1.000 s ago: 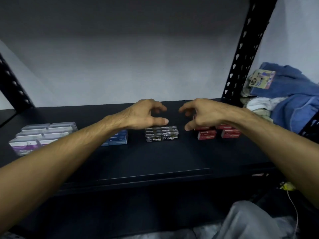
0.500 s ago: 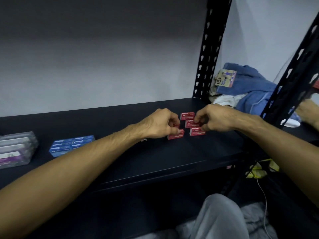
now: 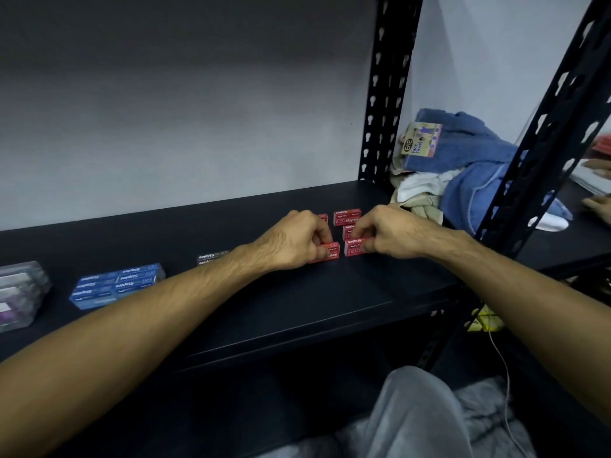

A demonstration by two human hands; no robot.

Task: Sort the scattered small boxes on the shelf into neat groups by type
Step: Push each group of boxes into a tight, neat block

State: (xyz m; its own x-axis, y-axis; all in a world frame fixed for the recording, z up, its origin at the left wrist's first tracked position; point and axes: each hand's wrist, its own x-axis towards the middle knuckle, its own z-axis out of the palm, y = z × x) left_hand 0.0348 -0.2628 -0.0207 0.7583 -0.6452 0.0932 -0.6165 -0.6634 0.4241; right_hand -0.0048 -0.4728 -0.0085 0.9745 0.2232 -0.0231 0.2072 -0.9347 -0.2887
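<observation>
Risk: my left hand and right hand, each pinching a small red cardboard staple box, could knock the loose red boxes at twelve o'clock askew.

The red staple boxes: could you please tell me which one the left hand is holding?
The left hand pinches the front-left red box, nearest the black boxes. The right hand holds the front-right red box beside it.

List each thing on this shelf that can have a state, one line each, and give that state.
Left hand: grips a front red box.
Right hand: grips the other front red box.
Back red box: resting on the shelf, untouched.
Blue boxes: grouped in a neat block.
Black boxes: grouped, partly hidden by the left arm.
Clear boxes: stacked at the left edge.
</observation>
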